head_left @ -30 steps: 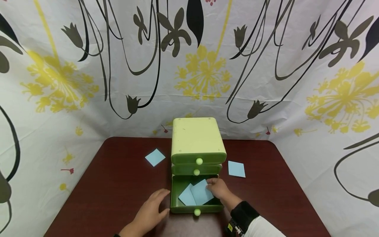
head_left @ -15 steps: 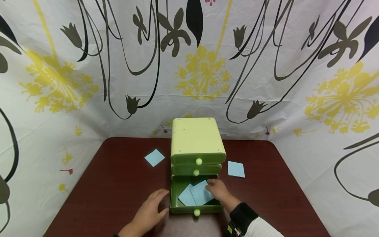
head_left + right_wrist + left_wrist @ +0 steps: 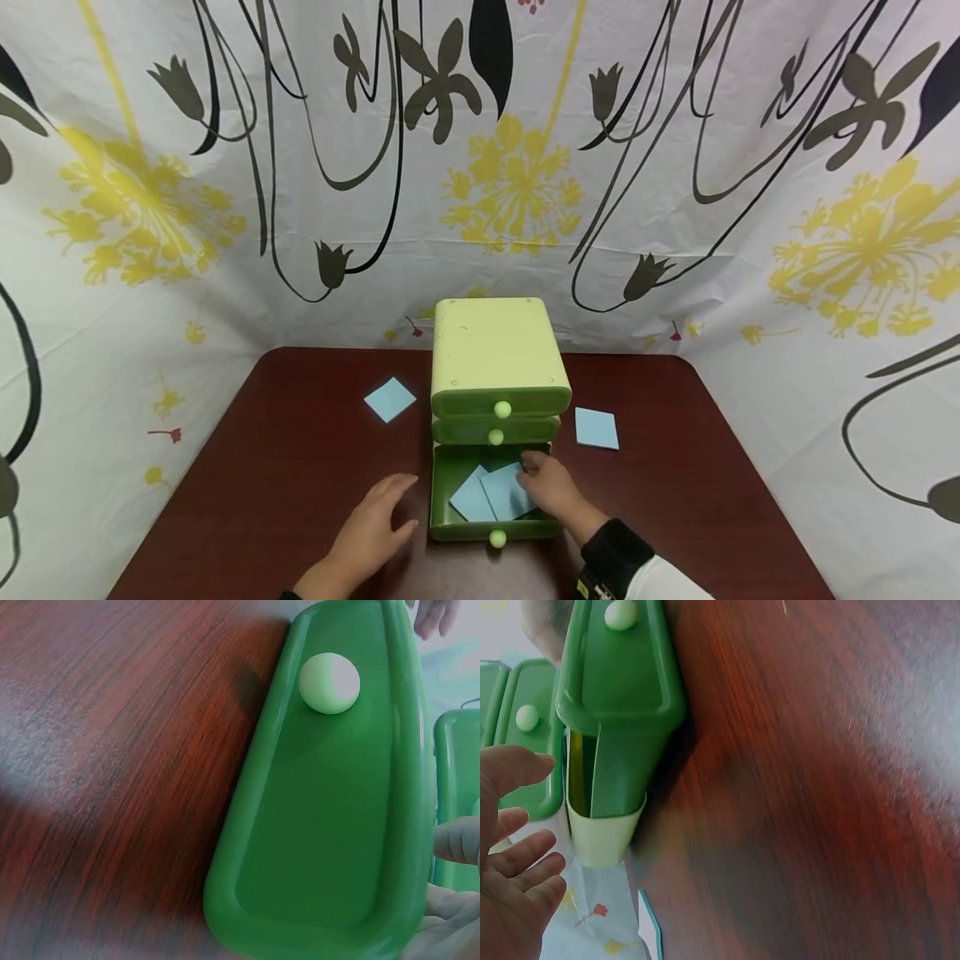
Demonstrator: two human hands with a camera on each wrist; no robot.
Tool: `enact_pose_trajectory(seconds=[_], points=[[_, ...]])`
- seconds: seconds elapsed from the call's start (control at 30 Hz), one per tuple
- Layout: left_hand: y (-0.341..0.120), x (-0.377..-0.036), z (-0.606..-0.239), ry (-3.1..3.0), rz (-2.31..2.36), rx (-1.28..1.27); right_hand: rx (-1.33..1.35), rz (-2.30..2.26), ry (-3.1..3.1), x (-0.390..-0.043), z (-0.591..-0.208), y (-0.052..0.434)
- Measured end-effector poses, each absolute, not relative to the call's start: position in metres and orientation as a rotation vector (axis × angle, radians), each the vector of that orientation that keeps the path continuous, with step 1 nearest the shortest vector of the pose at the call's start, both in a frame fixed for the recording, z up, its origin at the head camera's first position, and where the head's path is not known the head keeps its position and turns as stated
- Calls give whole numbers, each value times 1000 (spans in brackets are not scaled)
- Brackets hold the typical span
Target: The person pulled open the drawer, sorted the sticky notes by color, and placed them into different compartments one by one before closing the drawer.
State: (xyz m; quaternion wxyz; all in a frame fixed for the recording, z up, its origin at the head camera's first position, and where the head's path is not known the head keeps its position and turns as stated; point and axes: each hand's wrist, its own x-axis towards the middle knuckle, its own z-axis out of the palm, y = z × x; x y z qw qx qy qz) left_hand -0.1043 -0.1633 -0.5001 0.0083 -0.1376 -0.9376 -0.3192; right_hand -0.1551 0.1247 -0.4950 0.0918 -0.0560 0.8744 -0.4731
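A small chest with a pale yellow-green casing (image 3: pixel 495 342) and green drawers stands mid-table, its bottom drawer (image 3: pixel 450 530) pulled out. Inside that drawer lie two light blue paper squares, the left one (image 3: pixel 471 497) partly under the right one (image 3: pixel 504 492). My right hand (image 3: pixel 557 490) reaches over the drawer's right side, thumb and fingers apart at the right paper's edge, covering part of it. My left hand (image 3: pixel 367 529) hovers left of the drawer, fingers spread, touching nothing. In the left wrist view the left hand (image 3: pixel 514 862) is beside the green drawer fronts.
One blue paper square (image 3: pixel 390 400) lies on the dark red-brown table (image 3: pixel 315 433) left of the chest, another (image 3: pixel 597 428) to its right. Above the pulled-out drawer, the middle drawer (image 3: pixel 517 431) and top drawer (image 3: pixel 472 403) have round knobs. A flower-patterned cloth (image 3: pixel 420 208) hangs behind.
The right paper has settled lower in the drawer, and my right hand's fingers have loosened from its edge. My left hand has drawn slightly left, away from the drawer.
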Motion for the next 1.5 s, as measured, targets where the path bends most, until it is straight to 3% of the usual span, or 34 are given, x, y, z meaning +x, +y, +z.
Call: enact_pose_trajectory(seconds=[0.8,1.5], points=[[-207,-187,-512,-2924,-1103,-93,-701,-890,2919,-113,-456,107],[-212,-253,-520,-2912,-1100,22,-920,-738,2846,-91,-436,94]])
